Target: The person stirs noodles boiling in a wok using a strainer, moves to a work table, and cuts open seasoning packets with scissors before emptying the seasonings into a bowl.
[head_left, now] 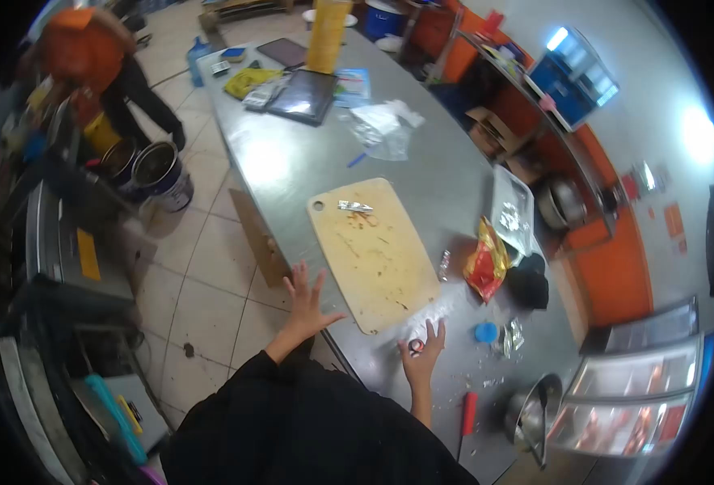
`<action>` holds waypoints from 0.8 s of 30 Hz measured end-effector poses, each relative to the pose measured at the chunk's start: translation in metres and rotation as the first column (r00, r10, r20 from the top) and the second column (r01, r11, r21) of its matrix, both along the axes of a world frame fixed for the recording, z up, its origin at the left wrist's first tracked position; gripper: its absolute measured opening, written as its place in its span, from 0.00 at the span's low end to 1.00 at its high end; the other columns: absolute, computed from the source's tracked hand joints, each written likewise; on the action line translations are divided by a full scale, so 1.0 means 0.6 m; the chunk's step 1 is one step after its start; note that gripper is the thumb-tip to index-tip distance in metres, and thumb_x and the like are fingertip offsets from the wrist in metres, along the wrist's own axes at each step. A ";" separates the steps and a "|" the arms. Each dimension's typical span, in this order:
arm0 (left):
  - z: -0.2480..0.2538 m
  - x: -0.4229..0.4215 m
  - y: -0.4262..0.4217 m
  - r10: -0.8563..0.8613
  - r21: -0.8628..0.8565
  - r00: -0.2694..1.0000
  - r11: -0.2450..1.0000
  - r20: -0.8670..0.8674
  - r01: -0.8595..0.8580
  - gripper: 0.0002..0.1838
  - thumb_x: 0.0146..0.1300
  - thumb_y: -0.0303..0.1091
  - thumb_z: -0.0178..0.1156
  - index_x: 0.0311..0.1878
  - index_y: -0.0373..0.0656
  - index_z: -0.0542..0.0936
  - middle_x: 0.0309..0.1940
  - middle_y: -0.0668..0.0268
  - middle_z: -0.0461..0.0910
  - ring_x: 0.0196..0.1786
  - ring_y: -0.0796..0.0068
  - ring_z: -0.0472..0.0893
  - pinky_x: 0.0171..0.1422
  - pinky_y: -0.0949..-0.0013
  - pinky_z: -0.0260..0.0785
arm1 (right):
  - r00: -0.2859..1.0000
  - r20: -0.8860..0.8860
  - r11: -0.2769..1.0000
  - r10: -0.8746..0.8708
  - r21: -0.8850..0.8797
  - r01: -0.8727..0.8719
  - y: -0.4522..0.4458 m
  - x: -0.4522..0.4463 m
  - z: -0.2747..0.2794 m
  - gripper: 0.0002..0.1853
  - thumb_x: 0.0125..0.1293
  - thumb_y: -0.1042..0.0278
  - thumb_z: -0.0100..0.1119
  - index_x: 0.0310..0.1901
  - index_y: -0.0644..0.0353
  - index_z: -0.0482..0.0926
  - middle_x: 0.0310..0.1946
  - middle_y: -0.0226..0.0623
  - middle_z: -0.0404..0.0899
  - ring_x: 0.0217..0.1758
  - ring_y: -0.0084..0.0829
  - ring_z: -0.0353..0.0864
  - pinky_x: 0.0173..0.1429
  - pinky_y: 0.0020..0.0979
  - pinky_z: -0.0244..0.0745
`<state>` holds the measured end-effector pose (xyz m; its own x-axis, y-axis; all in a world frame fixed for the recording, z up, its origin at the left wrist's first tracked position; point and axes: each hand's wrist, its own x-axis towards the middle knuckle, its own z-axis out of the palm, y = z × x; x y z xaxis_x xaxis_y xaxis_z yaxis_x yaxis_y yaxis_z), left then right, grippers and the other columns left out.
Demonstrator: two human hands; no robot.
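My left hand is spread wide with nothing in it, just off the near left edge of a pale yellow cutting board. Past the board's near right corner, my right hand has its thumb and fingers apart. A small round dark-and-red thing shows beside the right thumb, too small to name. Clear crumpled plastic lies between that hand and the board. On the board are a strip of silver foil wrapper and scattered brownish scraps.
Right of the board lie a red-and-gold packet, a blue cap, a red-handled knife and a metal pot. A dark tablet and plastic bag lie farther up. At left, a person in orange stands near buckets.
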<state>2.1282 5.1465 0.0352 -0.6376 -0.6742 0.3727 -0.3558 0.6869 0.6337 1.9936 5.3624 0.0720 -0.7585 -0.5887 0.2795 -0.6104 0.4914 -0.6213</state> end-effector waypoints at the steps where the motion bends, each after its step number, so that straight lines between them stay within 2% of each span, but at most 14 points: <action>1: -0.012 0.000 -0.003 -0.039 0.007 0.999 0.999 0.021 0.038 0.50 0.37 0.55 0.63 0.62 0.49 0.47 0.61 0.48 0.36 0.65 0.49 0.34 0.59 0.39 0.29 | 0.999 0.038 1.000 0.001 0.011 -0.001 -0.012 0.005 0.004 0.36 0.41 0.57 0.64 0.53 0.63 0.62 0.59 0.51 0.45 0.63 0.48 0.43 0.62 0.43 0.43; 2: -0.021 0.002 -0.005 -0.073 0.017 0.996 0.997 0.041 0.072 0.55 0.36 0.59 0.61 0.63 0.51 0.42 0.62 0.46 0.29 0.65 0.48 0.28 0.57 0.35 0.25 | 0.998 0.038 0.998 0.051 0.020 -0.052 -0.018 0.008 0.001 0.36 0.41 0.57 0.64 0.53 0.63 0.62 0.59 0.51 0.45 0.63 0.48 0.43 0.62 0.43 0.43; 4: -0.037 0.004 0.000 -0.052 0.022 0.998 0.998 0.035 0.052 0.54 0.37 0.59 0.61 0.63 0.51 0.42 0.62 0.46 0.29 0.65 0.48 0.29 0.58 0.37 0.24 | 0.994 0.096 0.993 0.056 0.097 -0.066 -0.022 0.020 -0.010 0.48 0.38 0.51 0.66 0.59 0.64 0.52 0.61 0.53 0.37 0.65 0.48 0.37 0.63 0.43 0.39; 5: -0.040 0.008 0.007 -0.079 0.020 0.996 0.997 0.030 0.079 0.53 0.38 0.59 0.60 0.63 0.51 0.42 0.62 0.46 0.29 0.65 0.49 0.29 0.59 0.39 0.24 | 0.986 0.105 0.984 0.130 0.106 -0.141 -0.020 0.025 -0.018 0.48 0.38 0.51 0.66 0.59 0.64 0.52 0.61 0.53 0.37 0.65 0.48 0.37 0.63 0.43 0.39; 7: -0.036 0.025 0.023 -0.075 0.027 0.994 0.997 0.082 0.073 0.51 0.40 0.58 0.59 0.64 0.52 0.42 0.62 0.47 0.28 0.65 0.49 0.28 0.61 0.42 0.23 | 0.986 0.113 0.985 0.120 0.112 -0.132 -0.011 0.031 -0.035 0.49 0.39 0.48 0.65 0.60 0.62 0.50 0.62 0.54 0.36 0.65 0.50 0.36 0.63 0.46 0.37; 8: -0.039 0.035 0.035 0.008 0.042 0.996 0.999 0.092 -0.012 0.51 0.40 0.58 0.59 0.64 0.52 0.42 0.62 0.47 0.28 0.65 0.49 0.28 0.61 0.42 0.23 | 0.971 0.126 0.968 0.201 0.124 -0.217 -0.005 0.033 -0.044 0.49 0.39 0.48 0.65 0.60 0.62 0.50 0.62 0.54 0.36 0.65 0.50 0.36 0.63 0.46 0.37; 10: -0.050 0.057 0.060 -0.035 0.055 0.997 0.998 0.065 0.032 0.49 0.43 0.56 0.58 0.64 0.53 0.41 0.62 0.48 0.27 0.65 0.50 0.28 0.62 0.44 0.23 | 0.970 -0.097 0.951 0.221 0.243 -0.192 0.010 0.033 -0.063 0.49 0.40 0.43 0.62 0.61 0.59 0.48 0.62 0.55 0.34 0.64 0.53 0.35 0.61 0.51 0.35; 15: -0.119 0.140 0.151 0.126 0.124 0.987 0.983 0.099 -0.138 0.49 0.43 0.54 0.58 0.64 0.54 0.40 0.62 0.48 0.27 0.65 0.51 0.27 0.62 0.44 0.23 | 0.911 -0.203 0.901 0.359 0.331 -0.282 0.044 0.031 -0.081 0.47 0.42 0.37 0.56 0.61 0.53 0.50 0.61 0.58 0.33 0.63 0.57 0.36 0.59 0.56 0.33; 17: -0.161 0.186 0.209 0.273 0.056 0.938 0.955 0.214 -0.291 0.49 0.44 0.54 0.57 0.64 0.53 0.40 0.62 0.49 0.27 0.65 0.52 0.28 0.62 0.44 0.24 | 0.891 -0.221 0.884 0.398 0.353 -0.307 0.061 0.022 -0.085 0.46 0.43 0.37 0.55 0.61 0.54 0.51 0.61 0.59 0.34 0.63 0.57 0.37 0.59 0.55 0.33; 18: -0.168 0.215 0.243 0.198 0.213 0.908 0.933 0.370 -0.290 0.40 0.49 0.53 0.52 0.63 0.51 0.48 0.62 0.48 0.37 0.65 0.50 0.35 0.62 0.43 0.26 | 0.873 -0.250 0.881 0.418 0.346 -0.322 0.069 0.021 -0.090 0.45 0.44 0.39 0.55 0.60 0.54 0.52 0.61 0.59 0.35 0.63 0.57 0.38 0.59 0.55 0.34; 20: -0.233 0.275 0.326 0.018 0.278 0.779 0.929 0.626 -0.245 0.32 0.53 0.48 0.47 0.61 0.49 0.54 0.62 0.48 0.40 0.65 0.51 0.38 0.61 0.41 0.28 | 0.838 -0.273 0.870 0.473 0.297 -0.394 0.080 0.028 -0.094 0.41 0.47 0.42 0.54 0.60 0.56 0.53 0.61 0.59 0.37 0.63 0.56 0.40 0.60 0.53 0.34; 21: -0.268 0.310 0.377 -0.108 0.234 0.571 0.960 0.814 -0.153 0.25 0.56 0.44 0.42 0.57 0.45 0.61 0.60 0.49 0.47 0.64 0.51 0.42 0.60 0.38 0.29 | 0.827 -0.269 0.862 0.494 0.274 -0.426 0.084 0.036 -0.102 0.40 0.48 0.43 0.54 0.60 0.56 0.53 0.60 0.59 0.37 0.62 0.56 0.40 0.60 0.52 0.35; 22: -0.297 0.341 0.432 -0.163 0.450 0.678 0.851 0.717 -0.272 0.21 0.56 0.40 0.42 0.53 0.46 0.65 0.58 0.52 0.53 0.63 0.53 0.47 0.60 0.40 0.36 | 0.800 -0.288 0.843 0.526 0.297 -0.447 0.087 0.050 -0.103 0.39 0.49 0.44 0.54 0.59 0.56 0.54 0.61 0.59 0.37 0.63 0.55 0.40 0.60 0.52 0.35; 24: -0.358 0.417 0.517 -0.093 0.747 0.887 0.583 0.453 -0.321 0.20 0.55 0.44 0.45 0.50 0.48 0.68 0.54 0.55 0.60 0.60 0.55 0.56 0.58 0.43 0.43 | 0.725 -0.318 0.791 0.611 0.271 -0.548 0.092 0.086 -0.108 0.38 0.50 0.45 0.53 0.59 0.55 0.54 0.61 0.57 0.38 0.63 0.53 0.40 0.60 0.51 0.37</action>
<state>2.3783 5.4566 -0.1796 -0.4733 -0.6347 -0.6109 -0.7471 -0.0783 0.6601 2.0453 5.4179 0.0074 -0.1108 -0.9356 0.3354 -0.9711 0.0301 -0.2368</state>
